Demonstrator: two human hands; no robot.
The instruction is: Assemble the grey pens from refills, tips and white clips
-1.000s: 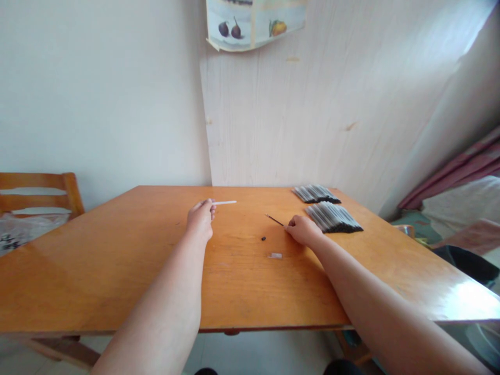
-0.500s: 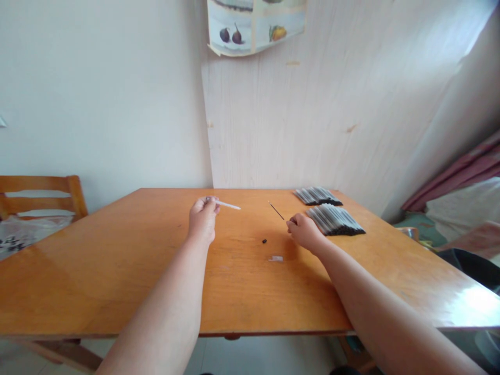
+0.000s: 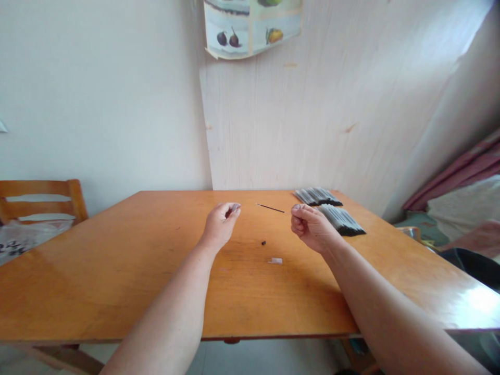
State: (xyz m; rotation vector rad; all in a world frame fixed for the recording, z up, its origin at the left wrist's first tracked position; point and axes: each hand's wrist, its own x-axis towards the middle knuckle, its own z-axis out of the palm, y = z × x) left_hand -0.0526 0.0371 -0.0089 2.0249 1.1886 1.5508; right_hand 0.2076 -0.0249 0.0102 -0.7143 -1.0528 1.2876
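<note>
My left hand (image 3: 221, 224) is closed around a translucent pen barrel (image 3: 235, 208); only a short pale bit shows at the fingertips, and the hand hides the rest. To the right, my right hand (image 3: 312, 224) pinches a thin pen refill (image 3: 271, 209) with dark ink. Its tip points left towards my left hand, with a gap between them. Below, on the table, lie a small black plug (image 3: 263, 242) and a clear pen cap (image 3: 275, 261).
Two piles of clear pens with black ends, a near pile (image 3: 341, 220) and a far pile (image 3: 317, 196), lie at the back right of the wooden table (image 3: 128, 276). A chair (image 3: 74, 200) with a plastic bag stands at the left. Behind is a wall with a fruit picture (image 3: 253, 31).
My left hand has moved right and turned, so the barrel no longer points visibly sideways. My right hand has risen and turned, bringing the refill nearly level.
</note>
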